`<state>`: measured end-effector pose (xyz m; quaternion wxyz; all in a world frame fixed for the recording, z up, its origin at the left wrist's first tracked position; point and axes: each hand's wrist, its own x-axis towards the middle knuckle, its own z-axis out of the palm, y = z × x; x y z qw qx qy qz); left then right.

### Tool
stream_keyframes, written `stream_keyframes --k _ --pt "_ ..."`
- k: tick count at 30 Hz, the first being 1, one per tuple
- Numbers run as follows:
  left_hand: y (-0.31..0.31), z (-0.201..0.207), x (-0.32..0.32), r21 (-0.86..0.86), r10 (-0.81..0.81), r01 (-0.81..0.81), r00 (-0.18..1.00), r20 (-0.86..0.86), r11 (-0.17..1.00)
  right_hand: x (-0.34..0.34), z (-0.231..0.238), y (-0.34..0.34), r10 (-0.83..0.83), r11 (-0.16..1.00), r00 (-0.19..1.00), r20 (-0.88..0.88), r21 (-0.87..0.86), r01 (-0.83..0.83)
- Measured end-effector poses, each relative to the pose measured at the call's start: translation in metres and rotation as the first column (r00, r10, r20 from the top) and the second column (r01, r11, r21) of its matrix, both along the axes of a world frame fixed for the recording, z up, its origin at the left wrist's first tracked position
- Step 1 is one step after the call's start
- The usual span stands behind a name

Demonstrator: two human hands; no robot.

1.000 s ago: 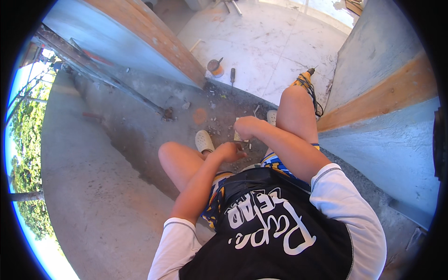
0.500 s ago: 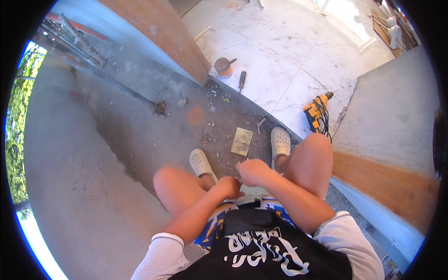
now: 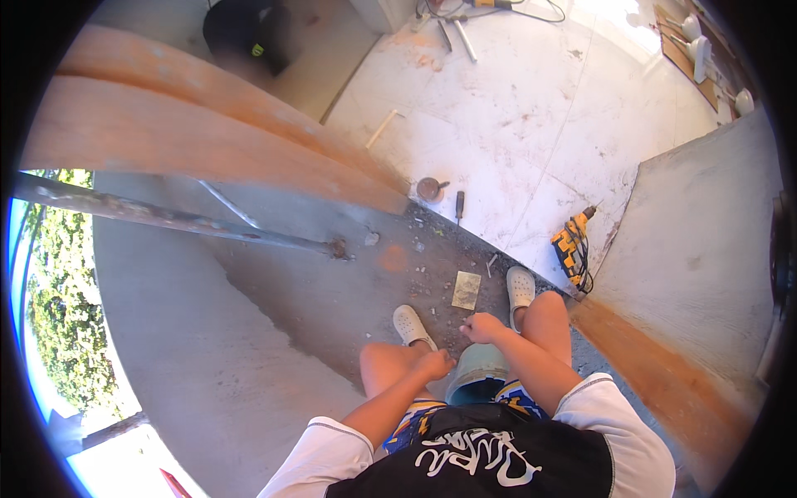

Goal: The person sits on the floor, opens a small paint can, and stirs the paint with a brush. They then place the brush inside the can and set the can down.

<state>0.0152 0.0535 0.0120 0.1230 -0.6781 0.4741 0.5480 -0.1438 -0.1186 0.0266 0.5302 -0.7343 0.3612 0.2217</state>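
Both hands are in front of my lap, a short way apart. My left hand is curled beside my left knee, its fingers mostly turned from view. My right hand is closed beyond a pale green bucket; anything inside the grip is too small or hidden to name. The bucket is between my legs, its dark inside partly showing. Just past my right hand, a yellowish, speckled rectangular sheet lies on the dusty concrete. Pale perforated clogs cover my left foot and right foot.
A yellow power drill with its cord bundled, a screwdriver and a small round container rest on white tiles. A metal pole slants at left. Another person, in dark clothing, is at the top left.
My view has shifted, so floor things appear lower and farther right. My hands have drawn apart, and the bucket shows more. The other person has come into view.
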Motion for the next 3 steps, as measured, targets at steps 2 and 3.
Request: stream_keyframes --k 2,3 --pt "0.0 0.04 0.003 0.169 -0.149 0.153 0.988 -0.037 0.974 -0.015 0.012 -0.009 -0.072 0.997 0.993 -0.09 -0.015 0.07" --pt "0.0 0.062 0.006 0.122 -0.091 0.098 0.994 -0.061 0.988 -0.023 0.019 -0.014 -0.131 0.991 0.99 -0.049 -0.007 0.131"
